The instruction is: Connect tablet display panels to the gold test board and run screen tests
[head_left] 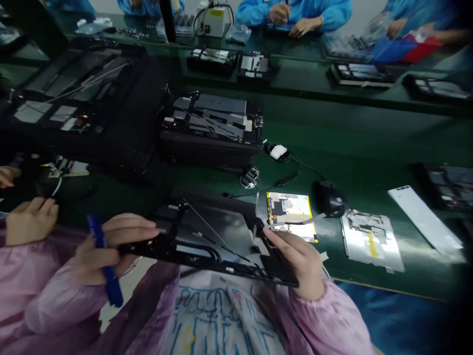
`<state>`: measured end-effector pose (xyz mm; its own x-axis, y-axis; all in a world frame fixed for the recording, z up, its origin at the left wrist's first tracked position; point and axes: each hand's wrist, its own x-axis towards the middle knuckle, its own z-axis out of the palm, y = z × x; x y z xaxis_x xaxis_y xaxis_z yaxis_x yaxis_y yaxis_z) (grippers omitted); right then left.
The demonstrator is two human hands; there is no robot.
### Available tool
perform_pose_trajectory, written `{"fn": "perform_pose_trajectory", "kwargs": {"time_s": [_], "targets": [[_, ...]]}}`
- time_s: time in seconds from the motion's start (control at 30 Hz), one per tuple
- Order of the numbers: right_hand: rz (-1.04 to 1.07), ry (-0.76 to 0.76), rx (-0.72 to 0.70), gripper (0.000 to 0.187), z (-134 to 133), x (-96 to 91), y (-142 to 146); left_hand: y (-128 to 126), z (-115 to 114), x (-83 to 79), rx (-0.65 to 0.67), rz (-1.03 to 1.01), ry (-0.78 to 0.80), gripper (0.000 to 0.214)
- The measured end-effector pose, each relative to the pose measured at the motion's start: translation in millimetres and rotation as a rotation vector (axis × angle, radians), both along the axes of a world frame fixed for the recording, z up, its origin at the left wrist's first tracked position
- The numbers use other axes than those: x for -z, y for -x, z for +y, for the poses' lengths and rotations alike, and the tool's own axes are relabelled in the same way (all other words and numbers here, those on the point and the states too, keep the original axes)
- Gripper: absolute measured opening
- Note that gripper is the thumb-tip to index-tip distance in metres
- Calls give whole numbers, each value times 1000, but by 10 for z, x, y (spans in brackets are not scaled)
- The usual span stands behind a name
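In front of my body, an opened black tablet assembly (210,231) is tilted, its inner side with thin cables and silver plates facing up. My left hand (107,244) grips its left end, and a blue marker pen (101,256) is tucked between the fingers. The right end is held by my right hand (297,254), thumb and fingers closed at the edge. Close to its fingertips runs a thin grey strip (291,220); I cannot tell whether the hand holds it.
Stacks of tablet assemblies (210,118) stand ahead, a larger stack (74,88) left. Right lie a yellow-edged part (290,207), a black mouse (328,198), a silver plate (371,239) and a white strip (424,217). A co-worker's hand (33,219) is close by left; blue-sleeved people work opposite.
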<state>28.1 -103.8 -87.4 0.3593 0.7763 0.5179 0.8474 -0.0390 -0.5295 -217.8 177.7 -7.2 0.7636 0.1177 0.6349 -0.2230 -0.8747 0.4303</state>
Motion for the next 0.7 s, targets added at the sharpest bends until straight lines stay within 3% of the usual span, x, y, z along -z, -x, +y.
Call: {"fn": "perform_pose_trajectory", "kwargs": {"time_s": [0.07, 0.17, 0.27, 0.4, 0.47, 0.57, 0.7], "targets": [[-53, -22, 32, 44, 69, 145, 22, 25, 28, 135, 67, 17, -124, 14], [-63, -6, 67, 43, 134, 309, 84, 97, 13, 461, -34, 73, -123, 26], [-19, 65, 136, 38, 153, 347, 149, 212, -50, 738, -149, 242, -79, 27], [-34, 219, 182, 39, 291, 301, 304, 300, -98, 829, -194, 369, 34, 24], [-59, 291, 171, 38, 428, 281, 415, 266, -125, 790, -146, 316, 180, 29], [-90, 344, 172, 40, 623, 213, 552, 78, -255, 714, -68, 125, 558, 46], [-33, 254, 46, 45, 694, -38, 620, -350, -591, 663, 90, 68, 1071, 61]]}}
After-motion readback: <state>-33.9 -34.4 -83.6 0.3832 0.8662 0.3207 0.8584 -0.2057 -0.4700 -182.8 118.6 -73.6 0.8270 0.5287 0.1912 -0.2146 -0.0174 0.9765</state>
